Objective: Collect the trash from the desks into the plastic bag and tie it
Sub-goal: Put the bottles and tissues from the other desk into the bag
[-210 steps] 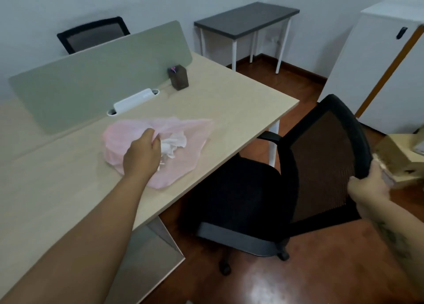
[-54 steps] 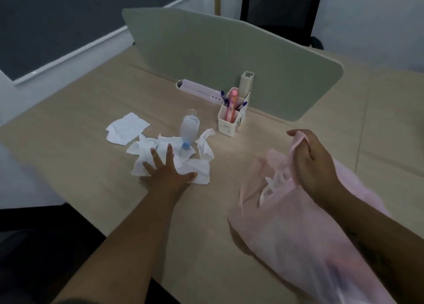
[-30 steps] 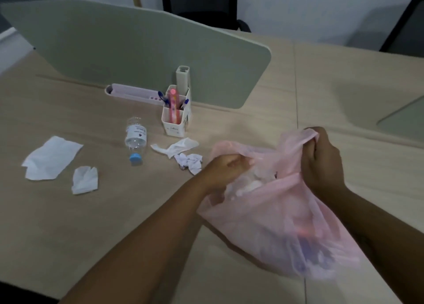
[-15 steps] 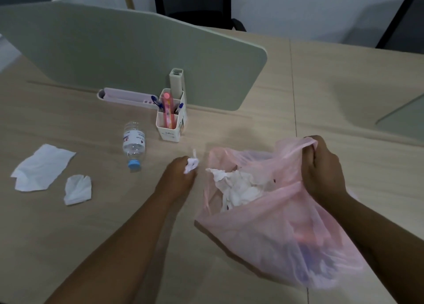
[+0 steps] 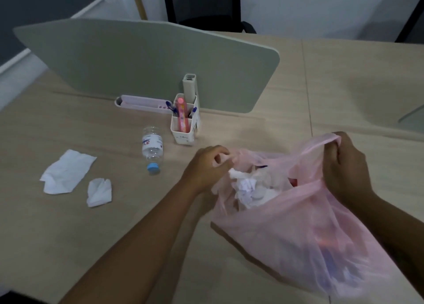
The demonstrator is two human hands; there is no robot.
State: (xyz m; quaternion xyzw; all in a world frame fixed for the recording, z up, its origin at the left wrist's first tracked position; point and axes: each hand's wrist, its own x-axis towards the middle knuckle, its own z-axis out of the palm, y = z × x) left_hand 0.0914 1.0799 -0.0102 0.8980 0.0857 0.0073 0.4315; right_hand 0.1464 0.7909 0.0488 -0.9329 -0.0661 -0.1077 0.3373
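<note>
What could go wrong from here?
1. The left hand and right hand both hold the bag at its rim; tying now would leave the bottle, big tissue and small tissue on the desk.
2. The bottle lies on its side and might roll when reached for.
3. Crumpled paper sits high near the bag's mouth and could spill if the rim sags.

Deep inside the plastic bag (image 5: 298, 239), the contents show only as blurred colours.
</note>
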